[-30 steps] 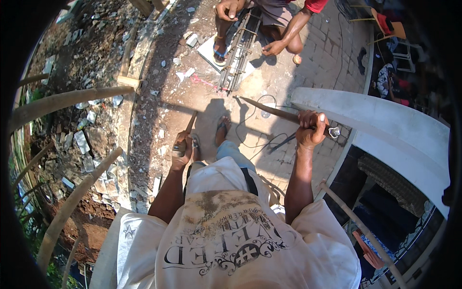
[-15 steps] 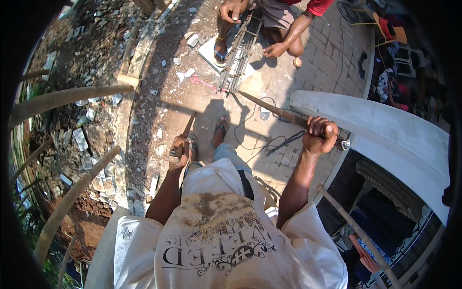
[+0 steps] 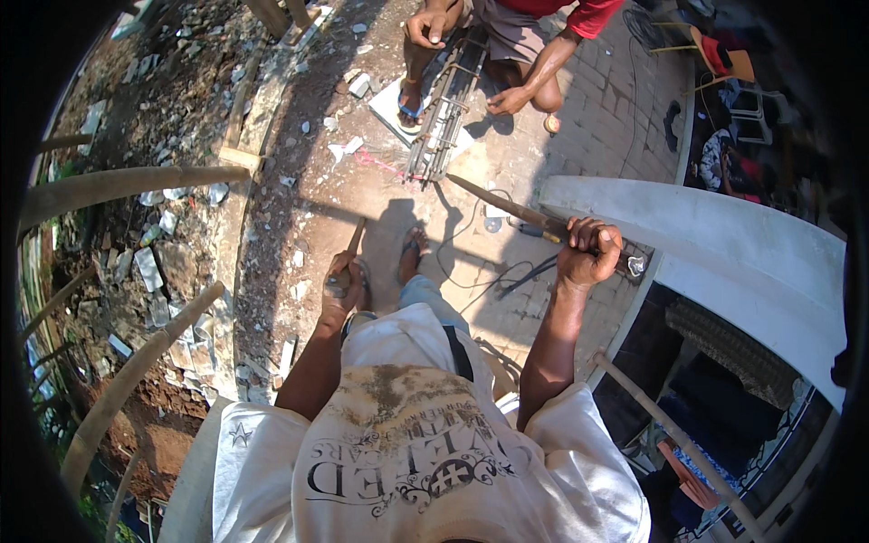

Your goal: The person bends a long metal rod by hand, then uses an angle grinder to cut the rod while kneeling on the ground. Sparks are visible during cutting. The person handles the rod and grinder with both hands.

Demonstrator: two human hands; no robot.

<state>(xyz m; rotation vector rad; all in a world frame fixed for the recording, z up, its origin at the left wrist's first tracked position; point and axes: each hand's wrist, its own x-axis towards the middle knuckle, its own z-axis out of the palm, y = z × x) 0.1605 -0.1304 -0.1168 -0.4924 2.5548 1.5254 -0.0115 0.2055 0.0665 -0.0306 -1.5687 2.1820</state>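
Right hand (image 3: 588, 253): it is curled tightly around the pole (image 3: 498, 204), near one end; the other end points away, close to the steel bars, and I cannot tell if it touches.
Left hand (image 3: 339, 281): it is folded around a short stick (image 3: 358, 237), which sticks out ahead of the fingers.
Bars (image 3: 441, 136): ahead of both hands, tied in a long cage, over a pale board (image 3: 389, 104).
Co-worker (image 3: 516, 27): low beside the bars, beyond the pole.
Wall (image 3: 724, 226): white, just right of the right hand, limiting that side.
Cable (image 3: 439, 256): it loops between the two hands, on the ground.
Bamboo (image 3: 136, 187): several lengths, left of the left hand.
Rubble (image 3: 152, 269): farther left, on brown soil.
Paving (image 3: 606, 118): ahead of the right hand, part sunny, part shaded.
Chair (image 3: 738, 65): orange, far ahead and right of the right hand.
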